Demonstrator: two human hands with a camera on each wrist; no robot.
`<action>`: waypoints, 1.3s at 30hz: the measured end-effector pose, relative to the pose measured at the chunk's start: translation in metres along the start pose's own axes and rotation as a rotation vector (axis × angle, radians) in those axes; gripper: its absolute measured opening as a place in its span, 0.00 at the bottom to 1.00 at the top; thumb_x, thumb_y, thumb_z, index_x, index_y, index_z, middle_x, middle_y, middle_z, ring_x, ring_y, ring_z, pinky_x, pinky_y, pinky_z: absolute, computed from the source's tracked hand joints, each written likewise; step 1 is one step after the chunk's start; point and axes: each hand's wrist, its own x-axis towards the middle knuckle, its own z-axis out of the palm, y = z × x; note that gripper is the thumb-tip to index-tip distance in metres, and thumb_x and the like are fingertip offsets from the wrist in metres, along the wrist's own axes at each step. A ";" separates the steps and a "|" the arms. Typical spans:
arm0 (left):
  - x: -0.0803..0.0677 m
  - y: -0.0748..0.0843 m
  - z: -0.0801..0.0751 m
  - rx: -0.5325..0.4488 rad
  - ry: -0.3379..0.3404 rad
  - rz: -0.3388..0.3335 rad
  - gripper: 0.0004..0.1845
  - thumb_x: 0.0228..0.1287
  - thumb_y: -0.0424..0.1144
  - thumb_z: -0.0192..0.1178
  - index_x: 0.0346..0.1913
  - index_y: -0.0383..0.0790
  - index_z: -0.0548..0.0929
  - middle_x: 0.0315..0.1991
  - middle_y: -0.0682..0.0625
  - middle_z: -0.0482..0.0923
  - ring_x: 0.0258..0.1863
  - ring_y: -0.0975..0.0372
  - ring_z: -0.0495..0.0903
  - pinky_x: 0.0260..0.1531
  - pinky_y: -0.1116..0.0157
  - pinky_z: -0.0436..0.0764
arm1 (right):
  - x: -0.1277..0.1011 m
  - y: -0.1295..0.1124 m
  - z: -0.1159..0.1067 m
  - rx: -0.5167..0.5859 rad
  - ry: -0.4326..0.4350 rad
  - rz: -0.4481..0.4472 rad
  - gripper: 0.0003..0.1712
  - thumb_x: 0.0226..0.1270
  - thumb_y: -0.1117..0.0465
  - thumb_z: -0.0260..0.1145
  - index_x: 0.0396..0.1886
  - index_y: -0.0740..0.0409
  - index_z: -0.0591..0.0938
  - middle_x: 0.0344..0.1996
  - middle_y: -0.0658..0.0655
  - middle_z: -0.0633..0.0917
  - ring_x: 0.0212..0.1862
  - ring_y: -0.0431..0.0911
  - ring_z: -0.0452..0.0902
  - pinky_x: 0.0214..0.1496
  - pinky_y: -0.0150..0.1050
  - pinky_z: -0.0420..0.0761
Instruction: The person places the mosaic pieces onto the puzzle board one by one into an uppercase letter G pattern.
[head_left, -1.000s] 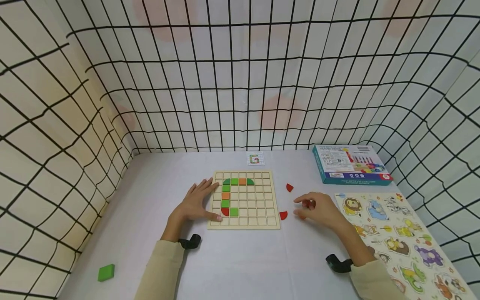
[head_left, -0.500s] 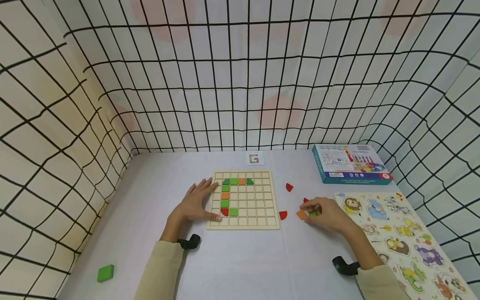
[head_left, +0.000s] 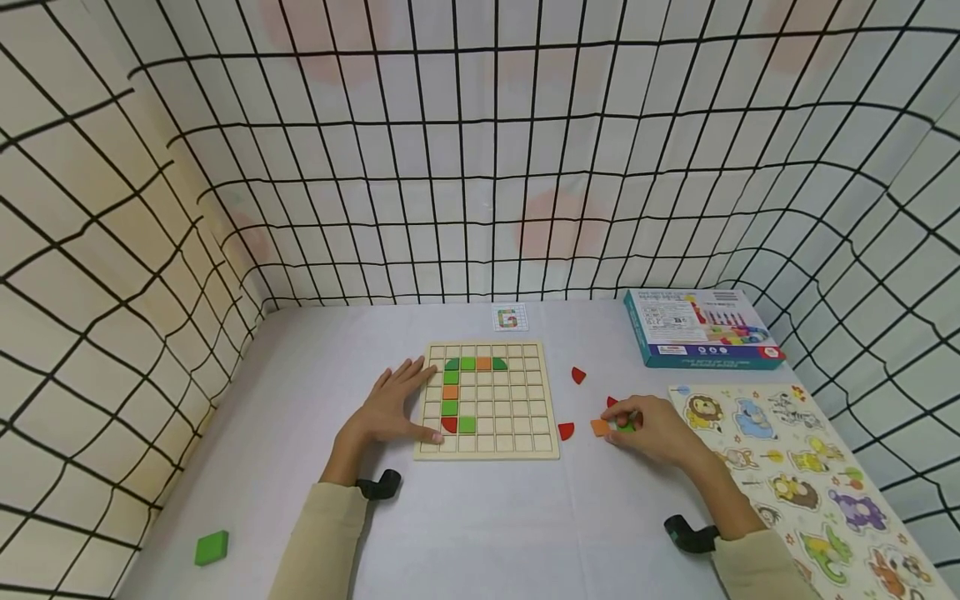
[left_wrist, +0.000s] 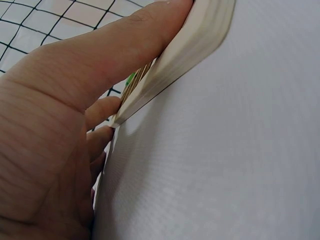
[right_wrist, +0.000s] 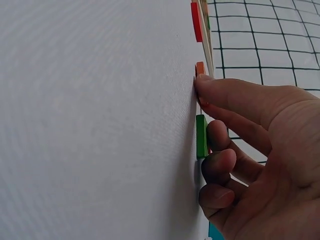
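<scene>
In the head view, my left hand [head_left: 390,410] rests with spread fingers on the left edge of a wooden grid board [head_left: 517,408]. Its thumb lies along the board's near left corner, seen close in the left wrist view. Green, orange and red tiles fill several cells at the board's left and top. My right hand [head_left: 648,425] is at the tabletop right of the board, pinching an orange square tile [head_left: 599,427] between thumb and forefinger. A green tile [right_wrist: 201,136] stands by its curled fingers, and a red quarter-round piece [head_left: 612,402] shows just beyond the fingertips.
Two more red quarter-round pieces [head_left: 566,431] lie by the board's right side. A pattern card [head_left: 510,317] sits behind the board. At right are a boxed game [head_left: 701,329] and an animal sticker sheet [head_left: 795,467]. One green block [head_left: 212,547] lies front left. Black netting surrounds the table.
My right hand has come down from hovering with parted fingers onto the orange tile, which has turned slightly and shifted left. The left hand and the board have stayed put.
</scene>
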 end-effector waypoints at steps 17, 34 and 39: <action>-0.002 -0.001 -0.001 -0.006 0.005 0.009 0.67 0.37 0.72 0.77 0.82 0.52 0.59 0.85 0.47 0.47 0.85 0.48 0.43 0.81 0.41 0.41 | 0.011 -0.008 0.001 -0.025 0.084 -0.030 0.14 0.62 0.51 0.78 0.45 0.49 0.91 0.31 0.48 0.82 0.36 0.45 0.73 0.32 0.33 0.71; -0.003 -0.002 -0.003 -0.020 0.010 0.019 0.67 0.37 0.72 0.77 0.82 0.52 0.59 0.85 0.48 0.47 0.85 0.49 0.42 0.82 0.41 0.40 | 0.028 -0.052 0.017 0.004 0.107 -0.066 0.13 0.59 0.53 0.79 0.44 0.48 0.92 0.30 0.49 0.81 0.35 0.46 0.71 0.32 0.34 0.70; -0.002 0.000 -0.002 -0.021 0.009 0.021 0.67 0.37 0.72 0.77 0.82 0.52 0.60 0.85 0.48 0.47 0.85 0.49 0.43 0.82 0.41 0.41 | 0.035 -0.062 0.026 0.033 0.105 -0.078 0.14 0.57 0.53 0.81 0.43 0.49 0.92 0.29 0.49 0.81 0.33 0.46 0.71 0.28 0.33 0.68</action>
